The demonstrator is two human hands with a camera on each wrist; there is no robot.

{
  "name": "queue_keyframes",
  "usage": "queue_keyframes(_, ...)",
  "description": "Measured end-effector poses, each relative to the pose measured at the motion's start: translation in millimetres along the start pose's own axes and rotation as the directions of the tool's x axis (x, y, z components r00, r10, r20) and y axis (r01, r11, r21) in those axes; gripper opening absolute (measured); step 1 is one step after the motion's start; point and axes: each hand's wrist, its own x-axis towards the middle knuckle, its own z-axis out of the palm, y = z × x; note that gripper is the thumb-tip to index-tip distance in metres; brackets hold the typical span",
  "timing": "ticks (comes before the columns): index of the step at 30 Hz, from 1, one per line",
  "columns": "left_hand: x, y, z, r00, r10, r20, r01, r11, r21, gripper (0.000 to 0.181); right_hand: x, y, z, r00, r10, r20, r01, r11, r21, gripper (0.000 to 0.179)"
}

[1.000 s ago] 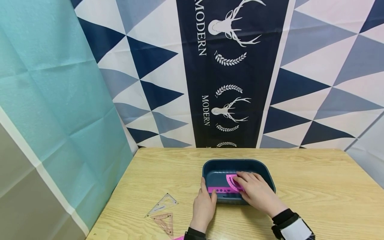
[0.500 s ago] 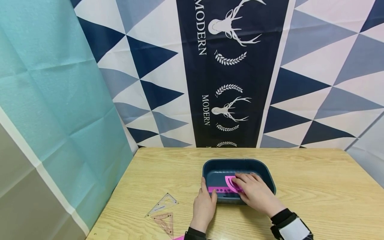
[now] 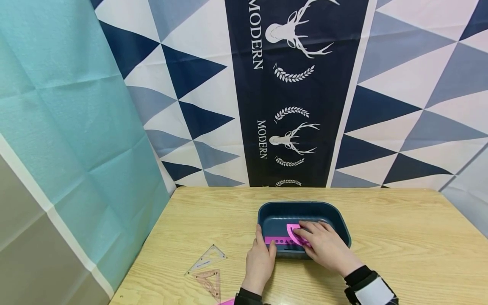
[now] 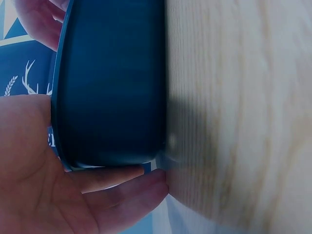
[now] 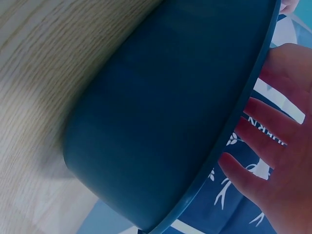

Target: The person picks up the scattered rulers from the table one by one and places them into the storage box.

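Note:
A dark blue rectangular bin point(image 3: 280, 214) stands on the table. My left hand point(image 3: 258, 263) grips its near left corner, thumb at the front rim and fingers along the left side, as the left wrist view of the bin point(image 4: 112, 83) also shows. Reaching over the front rim, my right hand point(image 3: 328, 248) pinches a pink protractor point(image 3: 292, 230) inside the bin. Beneath the protractor a pink ruler point(image 3: 271, 240) with cut-out shapes lies along the near inner side, its right part hidden. In the right wrist view the bin's wall point(image 5: 161, 112) hides the right hand's fingertips.
Left of the bin, a clear set square point(image 3: 202, 263) and an orange-tinted set square point(image 3: 215, 284) lie on the wooden table point(image 3: 400, 237). Part of a pink flat piece point(image 3: 227, 302) shows at the bottom edge. Patterned cloth hangs behind the table.
My right hand and the protractor have shifted slightly left and toward me within the bin. The left hand keeps its place on the corner.

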Motion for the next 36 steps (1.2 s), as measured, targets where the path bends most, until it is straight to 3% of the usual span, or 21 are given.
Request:
queue_keyframes(20,-0.4,-0.6,0.0,1.000,0.016,-0.001,-0.016,1.000,0.005,0.062,-5.3,0.3,1.0,1.000,0.025,0.007,-0.025,0.999,0.026,0.030)
queue_keyframes(30,-1.3,-1.3,0.0,1.000,-0.005,0.004,0.005,1.000,-0.005,0.062,-17.8,10.6,6.7,0.994,0.094,-0.064,-0.093,0.996,0.014,0.033)
queue_keyframes(36,-0.7,-1.0,0.0,1.000,0.013,-0.002,-0.013,1.000,-0.003,0.062,-28.1,18.6,10.5,0.975,0.165,-0.150,-0.154,0.984,0.084,0.032)
